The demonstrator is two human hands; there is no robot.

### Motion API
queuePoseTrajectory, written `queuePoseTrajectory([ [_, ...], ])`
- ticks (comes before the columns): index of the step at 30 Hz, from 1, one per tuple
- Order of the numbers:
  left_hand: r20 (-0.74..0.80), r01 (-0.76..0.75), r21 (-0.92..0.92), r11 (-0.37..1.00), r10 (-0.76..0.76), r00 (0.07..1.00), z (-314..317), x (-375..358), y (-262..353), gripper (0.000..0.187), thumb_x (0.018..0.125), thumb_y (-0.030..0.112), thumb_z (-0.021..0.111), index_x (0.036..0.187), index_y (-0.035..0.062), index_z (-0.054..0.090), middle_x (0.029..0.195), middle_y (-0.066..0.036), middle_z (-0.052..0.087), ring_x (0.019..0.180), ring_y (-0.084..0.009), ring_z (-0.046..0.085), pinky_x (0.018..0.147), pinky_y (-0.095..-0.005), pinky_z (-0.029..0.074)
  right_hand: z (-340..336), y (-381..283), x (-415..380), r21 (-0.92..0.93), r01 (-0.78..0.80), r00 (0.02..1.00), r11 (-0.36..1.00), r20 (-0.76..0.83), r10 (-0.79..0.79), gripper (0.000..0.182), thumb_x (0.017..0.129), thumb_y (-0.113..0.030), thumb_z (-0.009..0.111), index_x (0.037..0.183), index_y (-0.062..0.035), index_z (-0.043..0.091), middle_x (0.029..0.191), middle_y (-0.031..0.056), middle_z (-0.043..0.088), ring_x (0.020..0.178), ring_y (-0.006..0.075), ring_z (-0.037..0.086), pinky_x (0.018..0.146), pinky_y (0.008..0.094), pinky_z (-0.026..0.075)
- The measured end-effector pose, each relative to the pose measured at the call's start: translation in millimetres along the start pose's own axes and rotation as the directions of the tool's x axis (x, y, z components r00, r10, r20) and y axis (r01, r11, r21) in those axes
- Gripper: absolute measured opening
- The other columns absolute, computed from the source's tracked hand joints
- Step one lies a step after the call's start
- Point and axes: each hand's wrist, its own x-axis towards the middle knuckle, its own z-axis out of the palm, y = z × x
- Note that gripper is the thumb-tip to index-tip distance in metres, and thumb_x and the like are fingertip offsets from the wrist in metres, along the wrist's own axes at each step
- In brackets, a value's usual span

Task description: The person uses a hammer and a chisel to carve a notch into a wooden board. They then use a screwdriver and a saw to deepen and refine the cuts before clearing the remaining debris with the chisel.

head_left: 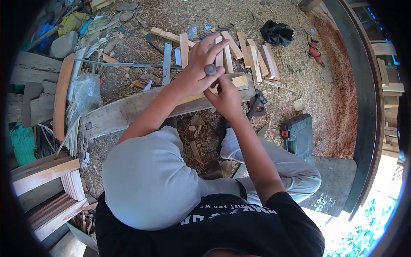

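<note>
A tool with a round, dark handle end (209, 69) stands between my hands, its lower part hidden. My right hand (227, 97) is closed around it below the handle end. My left hand (198, 66) is beside the handle, its fingers stretched out and apart, with the thumb near the round end. Under my hands a pale wood piece (240, 81) lies on the worn plank bench (124, 112). What the tool's tip touches is hidden.
Several cut wood pieces (253, 60) lie beyond the bench, beside a metal strip (167, 64). A black bag (276, 33), a red power tool (314, 52) and a dark case (298, 135) are to the right. Stacked boards (45, 173) stand at left.
</note>
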Motion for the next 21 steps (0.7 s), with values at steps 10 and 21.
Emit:
queuePoseTrajectory([
  [10,0.097,0.167,-0.135,0.977,-0.154,0.983,-28,-50,-31,0.107,0.081,0.067,0.083,0.157,0.0032,0.043,0.147,-0.022,0.052,0.138,-0.0429,0.049,0.116,-0.0517,0.039,-1,23,19,-0.112,0.011,0.99,0.994,-0.138,-0.027,0.019,0.102,-0.019,0.069,0.109,-0.002,0.073,0.084,0.0193,0.073,0.07,0.034,0.072,0.065,0.0434,0.055],
  [21,0.182,0.144,0.361,0.921,-0.222,0.958,-8,-152,-29,0.055,0.083,0.021,0.084,0.132,0.0044,0.064,0.129,-0.012,0.06,0.121,-0.0341,0.059,0.102,-0.0473,0.048,-3,9,10,-0.123,-0.05,0.998,0.991,-0.029,0.047,0.024,0.103,-0.022,0.072,0.091,-0.001,0.071,0.078,0.0184,0.072,0.068,0.0386,0.07,0.062,0.0459,0.053],
])
